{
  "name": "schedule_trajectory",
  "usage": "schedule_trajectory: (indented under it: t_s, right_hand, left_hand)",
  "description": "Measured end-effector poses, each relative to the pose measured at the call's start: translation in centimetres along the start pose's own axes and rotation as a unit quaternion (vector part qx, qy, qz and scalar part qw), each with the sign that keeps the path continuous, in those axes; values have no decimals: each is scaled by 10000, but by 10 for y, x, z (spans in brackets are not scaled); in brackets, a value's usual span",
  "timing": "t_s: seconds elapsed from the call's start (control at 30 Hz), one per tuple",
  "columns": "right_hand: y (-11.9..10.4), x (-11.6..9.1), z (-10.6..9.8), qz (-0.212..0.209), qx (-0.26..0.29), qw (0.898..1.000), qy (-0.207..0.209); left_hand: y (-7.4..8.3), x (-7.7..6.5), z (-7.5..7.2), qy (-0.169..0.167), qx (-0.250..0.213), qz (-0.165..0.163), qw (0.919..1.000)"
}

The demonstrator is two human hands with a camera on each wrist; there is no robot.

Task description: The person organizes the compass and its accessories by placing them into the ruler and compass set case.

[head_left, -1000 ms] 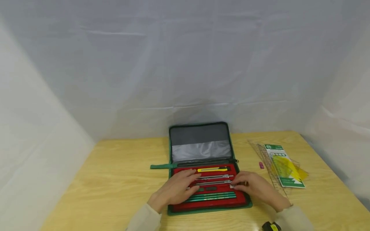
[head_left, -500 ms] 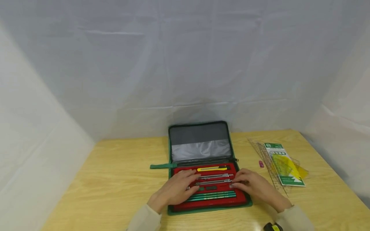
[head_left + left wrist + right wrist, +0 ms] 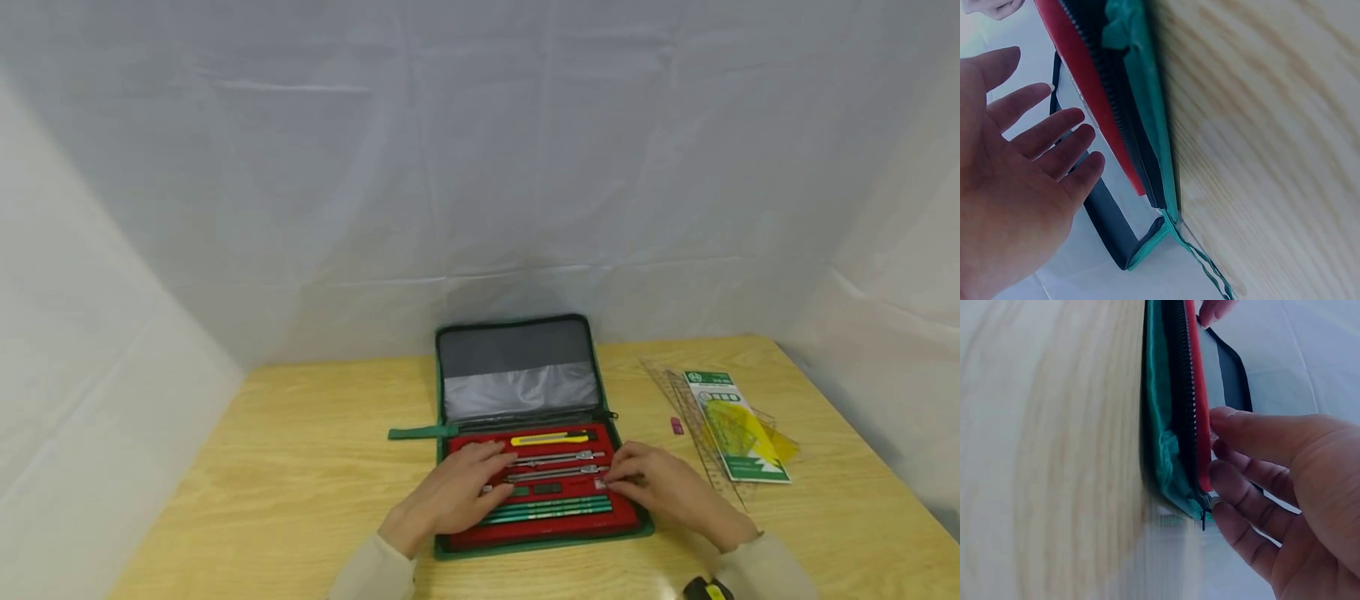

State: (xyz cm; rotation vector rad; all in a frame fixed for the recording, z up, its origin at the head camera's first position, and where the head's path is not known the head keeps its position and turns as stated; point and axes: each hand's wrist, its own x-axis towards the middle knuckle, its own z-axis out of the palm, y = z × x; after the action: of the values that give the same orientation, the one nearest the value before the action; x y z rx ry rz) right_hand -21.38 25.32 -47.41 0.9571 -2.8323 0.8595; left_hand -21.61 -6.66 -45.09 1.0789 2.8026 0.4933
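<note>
An unzipped green case (image 3: pixel 543 552) holds a red tray (image 3: pixel 555 529) of drawing tools. In it lie a yellow utility knife (image 3: pixel 551 438), two metal compasses (image 3: pixel 558 459), dark green blocks (image 3: pixel 547 489) and several green pencils (image 3: pixel 562 508). My left hand (image 3: pixel 457 492) spreads over the tray's left side, fingers fairly straight, hiding what is underneath. At the tray's right side, my right hand (image 3: pixel 660 483) pinches a small clear piece (image 3: pixel 599 483) with thumb and forefinger; its kind is too small to tell. The right wrist view shows the thumb and fingertips (image 3: pixel 1221 415) against the red edge.
Right of the case lie a pink eraser (image 3: pixel 677 426), clear rulers (image 3: pixel 697 433), and a green-and-white packet (image 3: pixel 723 386) with yellow templates (image 3: pixel 750 433). A black-and-yellow object (image 3: pixel 707 589) sits at the front edge. A green strap (image 3: pixel 420 432) sticks out left; white sheeting surrounds the table.
My right fingers have shifted slightly at the small clear piece, which now shows more in its slot. The left hand stays nearly still over the tray.
</note>
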Motion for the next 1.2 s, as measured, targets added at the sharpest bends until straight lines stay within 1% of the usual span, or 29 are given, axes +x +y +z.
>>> schedule_trajectory:
  t_s: [0.17, 0.47, 0.7, 0.83, 0.93, 1.2]
  right_hand:
    - [-1, 1, 0, -170, 109, 9998, 36]
    - [-4, 3, 0, -209, 304, 9993, 10]
    - [-1, -1, -2, -52, 180, 9998, 113]
    - [0, 0, -2, -216, 297, 9993, -10]
    - [1, 0, -2, -241, 327, 9992, -27]
    - [0, -1, -1, -80, 266, 9994, 230]
  left_hand:
    - [0, -1, 0, 18, -11, -6, 10000]
    - [-2, -2, 1, 70, -19, -9, 10000]
    - [-3, -3, 1, 117, -33, 34, 9999]
    - [-4, -4, 0, 117, -36, 30, 9999]
    - [-4, -4, 0, 95, -17, 50, 9999]
    - [-5, -6, 0, 129, -63, 35, 9999]
